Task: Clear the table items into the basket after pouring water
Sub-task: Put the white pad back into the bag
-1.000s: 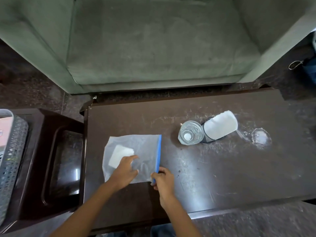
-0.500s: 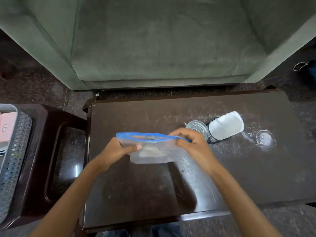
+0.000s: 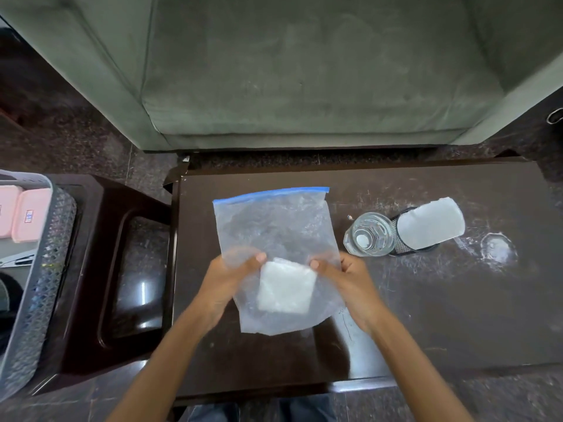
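Both hands hold the zip bag over the table by its lower sides, left hand and right hand each pinching plastic beside the white folded pad inside; a low, even grip should stop the pad sliding (whether the blue seal at the bag's far edge is shut, I cannot tell). Left of the bag, past a dark stool, sits the basket with open room between, while a water bottle and mesh cup stand near the bag's right, so swing leftward.
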{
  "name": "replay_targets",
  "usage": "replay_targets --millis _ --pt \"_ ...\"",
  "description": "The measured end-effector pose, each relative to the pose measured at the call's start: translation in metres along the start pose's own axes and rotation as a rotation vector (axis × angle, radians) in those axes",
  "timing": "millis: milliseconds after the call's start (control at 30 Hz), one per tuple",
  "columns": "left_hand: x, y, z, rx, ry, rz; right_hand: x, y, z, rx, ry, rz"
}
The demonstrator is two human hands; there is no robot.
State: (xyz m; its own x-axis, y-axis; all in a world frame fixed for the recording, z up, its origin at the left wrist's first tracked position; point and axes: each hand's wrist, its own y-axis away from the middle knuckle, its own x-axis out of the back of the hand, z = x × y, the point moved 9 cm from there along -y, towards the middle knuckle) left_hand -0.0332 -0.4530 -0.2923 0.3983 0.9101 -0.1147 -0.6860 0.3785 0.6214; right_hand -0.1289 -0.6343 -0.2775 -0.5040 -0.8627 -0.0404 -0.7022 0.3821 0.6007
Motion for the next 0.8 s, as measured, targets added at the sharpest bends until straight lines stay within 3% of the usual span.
replay_targets --millis 67,333,667,800 --pt "0.002 -0.001 -0.007 0.035 -0.020 0.072 -0.005 0.001 0.000 -0.001 -0.006 0.014" --pt "-0.008 -0.002 -0.021 0.092 0.079 -0.022 -0.007 -0.001 0.004 -0.033 0.014 0.026" --pt "0.007 0.003 -0.014 -0.029 0.107 0.220 0.004 -0.001 0.009 -0.011 -0.077 0.051" --pt "-0.003 0.003 -0.028 0.121 0.153 0.052 0.004 -0.002 0.009 0.009 -0.111 0.064"
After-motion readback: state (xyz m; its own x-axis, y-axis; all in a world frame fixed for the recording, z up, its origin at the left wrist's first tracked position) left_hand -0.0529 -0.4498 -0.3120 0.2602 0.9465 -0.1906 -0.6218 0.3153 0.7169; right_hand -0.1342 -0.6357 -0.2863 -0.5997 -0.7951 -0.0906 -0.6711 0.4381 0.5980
